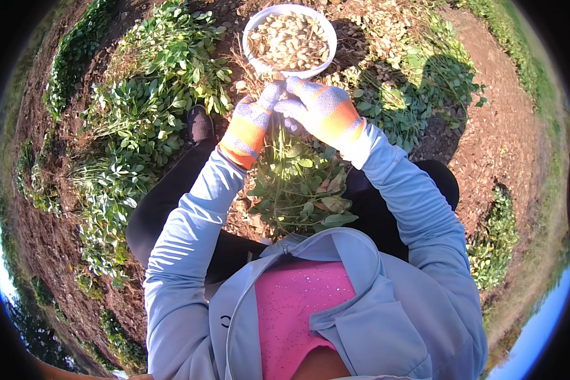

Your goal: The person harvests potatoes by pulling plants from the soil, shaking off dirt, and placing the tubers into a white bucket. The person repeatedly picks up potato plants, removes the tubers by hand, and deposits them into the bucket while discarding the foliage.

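My left hand (251, 124), in an orange and greyish-purple knit glove, grips an uprooted peanut plant (300, 183) near its root end. From the other side, my right hand (327, 110) in a matching glove closes on the same plant. The fingertips of both hands meet at the roots (254, 78), and the gloves hide what lies between them. Green stems and leaves hang from the hands towards my lap. Just beyond my fingertips stands a white bucket (333, 45), heaped with peanuts in their shells (289, 40).
Pulled peanut plants (156, 90) lie in a long heap on the left. Another pile of plants (399, 114), with pods (384, 33) showing, lies right of the bucket. My bent legs (171, 209) flank the held plant. Brown soil (494, 137) surrounds everything.
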`<control>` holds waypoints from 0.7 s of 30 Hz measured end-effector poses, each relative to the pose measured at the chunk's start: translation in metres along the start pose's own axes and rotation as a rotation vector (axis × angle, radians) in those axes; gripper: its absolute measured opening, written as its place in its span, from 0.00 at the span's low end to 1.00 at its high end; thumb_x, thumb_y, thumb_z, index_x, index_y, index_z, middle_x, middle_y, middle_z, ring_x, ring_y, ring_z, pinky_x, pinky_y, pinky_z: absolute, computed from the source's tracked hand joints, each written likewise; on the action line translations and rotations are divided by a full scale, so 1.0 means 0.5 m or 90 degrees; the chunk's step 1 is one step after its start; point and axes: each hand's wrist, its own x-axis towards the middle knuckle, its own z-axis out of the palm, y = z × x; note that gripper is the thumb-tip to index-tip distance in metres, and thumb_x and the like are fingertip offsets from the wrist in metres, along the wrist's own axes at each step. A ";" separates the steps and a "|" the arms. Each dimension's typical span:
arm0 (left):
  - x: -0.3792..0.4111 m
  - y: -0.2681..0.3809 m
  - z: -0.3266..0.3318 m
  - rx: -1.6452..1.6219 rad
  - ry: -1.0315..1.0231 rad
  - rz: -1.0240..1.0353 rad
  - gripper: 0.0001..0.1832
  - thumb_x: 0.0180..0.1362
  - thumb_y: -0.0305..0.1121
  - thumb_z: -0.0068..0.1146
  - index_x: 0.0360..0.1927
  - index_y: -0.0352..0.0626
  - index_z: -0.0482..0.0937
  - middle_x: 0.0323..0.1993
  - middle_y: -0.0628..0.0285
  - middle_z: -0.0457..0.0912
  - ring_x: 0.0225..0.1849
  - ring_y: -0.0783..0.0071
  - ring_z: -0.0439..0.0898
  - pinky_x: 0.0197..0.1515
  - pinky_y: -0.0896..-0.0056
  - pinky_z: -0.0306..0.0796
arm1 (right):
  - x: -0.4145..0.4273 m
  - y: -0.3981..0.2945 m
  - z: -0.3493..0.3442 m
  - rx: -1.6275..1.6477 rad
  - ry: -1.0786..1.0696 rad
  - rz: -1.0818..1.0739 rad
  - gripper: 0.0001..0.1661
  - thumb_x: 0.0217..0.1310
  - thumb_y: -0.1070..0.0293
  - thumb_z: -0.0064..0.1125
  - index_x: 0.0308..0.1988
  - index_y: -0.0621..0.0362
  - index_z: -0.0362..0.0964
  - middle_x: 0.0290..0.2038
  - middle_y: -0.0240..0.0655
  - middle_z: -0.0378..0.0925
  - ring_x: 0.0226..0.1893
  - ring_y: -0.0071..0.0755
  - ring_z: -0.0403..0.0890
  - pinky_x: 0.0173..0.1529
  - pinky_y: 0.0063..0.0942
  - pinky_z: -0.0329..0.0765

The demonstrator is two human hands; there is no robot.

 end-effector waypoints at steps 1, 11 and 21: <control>0.000 -0.003 -0.003 0.003 0.008 0.014 0.21 0.57 0.44 0.56 0.38 0.32 0.73 0.30 0.63 0.79 0.31 0.83 0.74 0.30 0.81 0.66 | -0.002 0.001 -0.001 -0.021 -0.017 -0.012 0.28 0.56 0.52 0.55 0.50 0.59 0.67 0.28 0.39 0.79 0.26 0.35 0.81 0.32 0.27 0.75; -0.009 -0.014 0.012 -0.002 -0.012 0.117 0.16 0.63 0.44 0.46 0.43 0.42 0.72 0.20 0.67 0.72 0.20 0.77 0.70 0.24 0.75 0.64 | 0.002 -0.005 -0.007 0.306 0.054 -0.046 0.15 0.62 0.59 0.49 0.35 0.61 0.71 0.23 0.34 0.75 0.24 0.27 0.77 0.29 0.24 0.72; -0.011 0.016 -0.013 -0.295 -0.292 -0.076 0.38 0.58 0.64 0.34 0.54 0.37 0.66 0.34 0.60 0.77 0.24 0.78 0.72 0.24 0.77 0.67 | -0.003 0.074 -0.062 0.825 -0.047 0.194 0.14 0.63 0.64 0.47 0.45 0.59 0.69 0.35 0.34 0.75 0.29 0.19 0.75 0.32 0.16 0.73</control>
